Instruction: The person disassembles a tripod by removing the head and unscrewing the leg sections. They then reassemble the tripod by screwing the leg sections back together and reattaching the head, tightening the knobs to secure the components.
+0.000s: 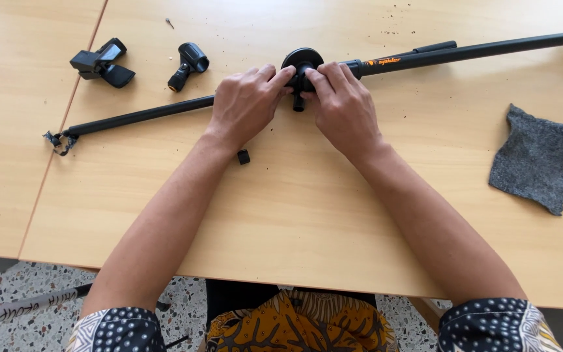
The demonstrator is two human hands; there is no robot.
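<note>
both hands meet at the middle of a long black metal microphone boom pole [144, 116] that lies across the pale wooden worktop [307, 215]. the left hand [245, 104] has its fingers curled together around the round black plastic clamp joint [302, 60] on the pole, thumb and forefinger pinching its near side. the right hand [343, 107] is clamped on the same joint from the other side, fingertips pressed against it and touching those of the left hand. a short black stub pokes out below the joint between the two hands.

the pole runs from a frayed end near the worktop's left seam up to the far right edge. just beside the left wrist lies a small black plastic cap [244, 156]. further left, beyond the pole, sit a black spring microphone clip [102, 62] and a black tubular microphone holder [188, 65], apart from each other. well to the right lies a ragged piece of grey felt cloth [535, 160].
</note>
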